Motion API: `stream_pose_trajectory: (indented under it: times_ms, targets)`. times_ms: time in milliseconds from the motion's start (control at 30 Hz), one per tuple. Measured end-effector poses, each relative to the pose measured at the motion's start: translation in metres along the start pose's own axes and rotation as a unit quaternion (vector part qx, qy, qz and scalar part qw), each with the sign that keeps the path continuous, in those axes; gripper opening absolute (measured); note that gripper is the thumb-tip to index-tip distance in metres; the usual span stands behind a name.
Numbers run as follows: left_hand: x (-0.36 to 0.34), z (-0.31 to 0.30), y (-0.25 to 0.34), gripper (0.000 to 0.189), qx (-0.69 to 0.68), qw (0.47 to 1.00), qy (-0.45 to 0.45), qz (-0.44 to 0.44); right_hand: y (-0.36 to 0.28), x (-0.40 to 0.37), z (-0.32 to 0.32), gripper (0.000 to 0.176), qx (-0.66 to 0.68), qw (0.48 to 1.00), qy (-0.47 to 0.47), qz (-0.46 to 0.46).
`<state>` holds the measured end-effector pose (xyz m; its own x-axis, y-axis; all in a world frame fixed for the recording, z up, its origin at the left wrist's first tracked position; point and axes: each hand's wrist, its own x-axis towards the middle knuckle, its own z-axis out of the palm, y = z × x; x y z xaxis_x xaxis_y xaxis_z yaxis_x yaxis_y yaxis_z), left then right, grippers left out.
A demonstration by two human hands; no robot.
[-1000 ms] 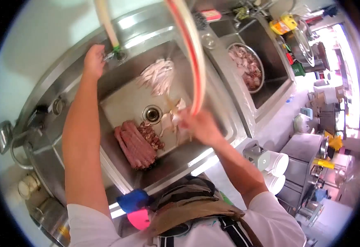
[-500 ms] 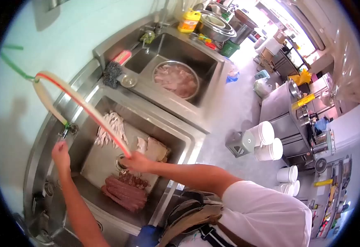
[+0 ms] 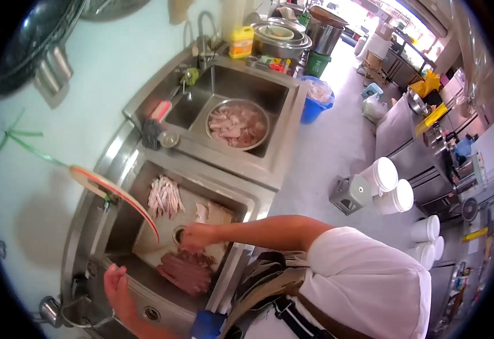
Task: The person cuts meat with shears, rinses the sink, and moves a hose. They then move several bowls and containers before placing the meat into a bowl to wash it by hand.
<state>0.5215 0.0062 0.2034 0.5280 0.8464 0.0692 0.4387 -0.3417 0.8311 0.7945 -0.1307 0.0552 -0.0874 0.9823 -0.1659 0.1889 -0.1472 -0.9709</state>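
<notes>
Hose [image 3: 120,195], red and white, arcs up from the wall side of the sink [image 3: 219,182] and curves down into the basin, its lower end hanging just beside the right hand [image 3: 199,237]. That hand is down in the sink next to the drain [image 3: 178,233], fingers curled under. From this angle I cannot tell whether it grips the hose end, the meat or nothing at all.

Right below it lies a pile of dark red meat strips [image 3: 185,274], touching or nearly touching the knuckles. Beyond the hand, a couple of pale flat pieces [image 3: 213,213] rest on the sink floor, and further back a bundle of pale strips [image 3: 165,198] lies under the hose's arc.

Over on the other side, the left hand [image 3: 117,282] hovers at the sink's near corner, fingers loosely spread and holding nothing.

Moving out along the steel desk [image 3: 224,155], the second sink carries a metal bowl [image 3: 237,124] full of pale pink meat. A red-backed brush [image 3: 159,110] lies on its edge, and a yellow bottle [image 3: 241,42] stands at the far end. On the floor there is a blue bucket [image 3: 315,101], a grey stool [image 3: 349,195] and, just beside the stool, white buckets [image 3: 391,183].
</notes>
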Motion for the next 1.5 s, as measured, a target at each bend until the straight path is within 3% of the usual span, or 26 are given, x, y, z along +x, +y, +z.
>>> stream_pose_trajectory:
  times_ms: [33, 100, 133, 167, 233, 300, 333, 433, 533, 633, 700, 767, 900, 1000, 1067, 1167, 1233, 1267, 1367, 1433, 1500]
  targets:
    - [-0.011, 0.000, 0.032, 0.021, -0.027, 0.998, 0.038, 0.035, -0.035, -0.046, -0.021, 0.026, 0.066, 0.998, -0.010, -0.009]
    - [-0.035, 0.017, 0.068, 0.022, -0.169, 0.975, 0.141, 0.012, -0.041, -0.111, -0.051, 0.026, 0.084, 0.992, -0.009, 0.098]
    - [-0.038, 0.033, 0.076, 0.021, -0.171, 0.974, 0.146, 0.001, -0.035, -0.144, -0.065, 0.027, 0.106, 0.988, 0.039, 0.102]
    - [-0.035, 0.055, 0.076, 0.020, -0.140, 0.982, 0.128, -0.016, -0.025, -0.176, -0.075, 0.029, 0.134, 0.982, 0.087, 0.104]
    - [-0.033, 0.111, 0.054, 0.019, -0.024, 0.997, 0.054, -0.057, 0.027, -0.228, -0.105, 0.022, 0.056, 0.986, 0.111, 0.114]
    - [-0.039, 0.166, 0.052, 0.017, 0.050, 0.996, -0.010, -0.066, 0.073, -0.289, -0.130, 0.029, -0.098, 0.982, 0.161, -0.018]
    - [-0.045, 0.187, 0.071, 0.017, 0.061, 0.996, -0.029, -0.064, 0.075, -0.326, -0.145, 0.040, -0.074, 0.984, 0.158, 0.046]
    - [-0.046, 0.226, 0.116, 0.015, 0.087, 0.993, -0.055, -0.058, 0.103, -0.430, -0.176, 0.036, 0.033, 0.960, 0.250, 0.119]
    - [-0.030, 0.263, 0.146, 0.015, 0.107, 0.991, -0.067, -0.047, 0.076, -0.515, -0.226, 0.034, 0.136, 0.886, 0.323, 0.303]
    - [-0.011, 0.309, 0.171, 0.015, 0.141, 0.987, -0.068, -0.028, 0.079, -0.570, -0.258, 0.039, 0.051, 0.852, 0.445, 0.271]
    - [0.016, 0.364, 0.203, 0.016, 0.159, 0.984, -0.074, 0.016, 0.085, -0.597, -0.268, 0.046, -0.142, 0.814, 0.552, 0.116]
    - [0.036, 0.411, 0.230, 0.017, 0.174, 0.980, -0.083, 0.055, 0.059, -0.629, -0.287, 0.052, -0.125, 0.828, 0.521, 0.165]
    - [0.080, 0.469, 0.256, 0.020, 0.178, 0.976, -0.081, 0.095, 0.023, -0.686, -0.315, 0.051, 0.003, 0.824, 0.546, 0.148]
    - [0.134, 0.483, 0.236, 0.023, 0.169, 0.977, -0.085, 0.096, -0.008, -0.725, -0.345, 0.042, -0.061, 0.797, 0.576, 0.172]
    - [0.176, 0.499, 0.229, 0.025, 0.173, 0.975, -0.089, 0.110, -0.046, -0.749, -0.379, 0.035, -0.103, 0.746, 0.637, 0.166]
    - [0.237, 0.568, 0.224, 0.028, 0.215, 0.957, -0.131, 0.142, -0.121, -0.770, -0.427, 0.030, -0.315, 0.637, 0.701, 0.055]
    - [0.278, 0.627, 0.217, 0.024, 0.305, 0.920, -0.185, 0.162, -0.175, -0.771, -0.453, 0.031, -0.357, 0.585, 0.728, -0.029]
    - [0.293, 0.658, 0.211, 0.023, 0.381, 0.874, -0.158, 0.255, -0.196, -0.770, -0.468, 0.036, -0.428, 0.548, 0.715, -0.078]
    - [0.316, 0.742, 0.248, 0.018, 0.248, 0.931, -0.152, 0.223, -0.227, -0.766, -0.514, 0.035, -0.547, 0.458, 0.695, -0.090]
    - [0.317, 0.790, 0.278, 0.015, 0.142, 0.952, -0.159, 0.221, -0.228, -0.771, -0.542, 0.035, -0.585, 0.421, 0.689, -0.073]
    - [0.311, 0.831, 0.327, 0.014, 0.120, 0.954, -0.176, 0.210, -0.223, -0.780, -0.572, 0.034, -0.605, 0.399, 0.687, -0.045]
